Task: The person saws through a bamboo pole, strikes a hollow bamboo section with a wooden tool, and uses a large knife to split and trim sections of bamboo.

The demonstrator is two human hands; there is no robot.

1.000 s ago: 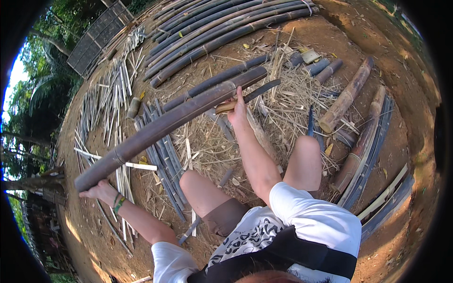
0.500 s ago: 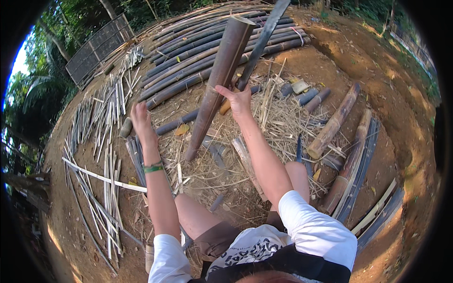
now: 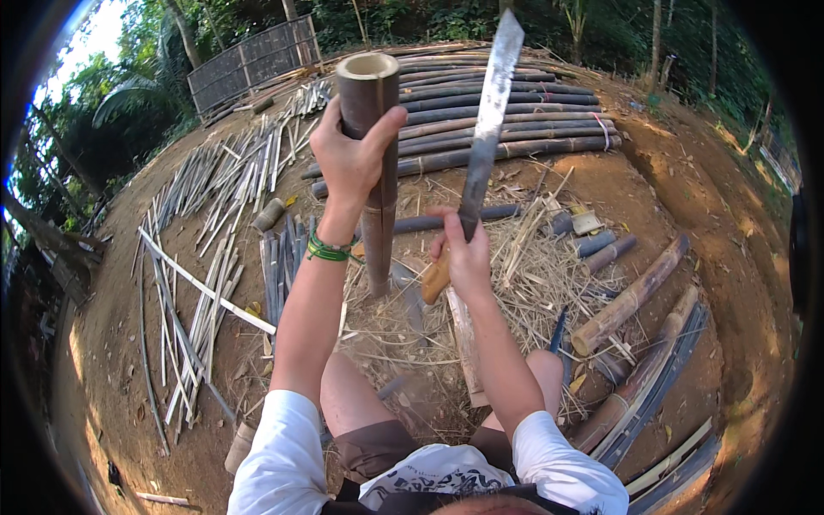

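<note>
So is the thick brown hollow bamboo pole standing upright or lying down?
Upright: the thick brown hollow bamboo pole stands on end, open top up, left hand gripping near its top.

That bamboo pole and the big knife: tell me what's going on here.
A seated person holds a bamboo pole upright with the left hand gripping it near its open top, its lower end on the straw-strewn ground. The right hand grips the wooden handle of a long machete, blade raised beside the pole. Whole bamboo poles lie stacked behind, with split strips spread to the left.
</note>
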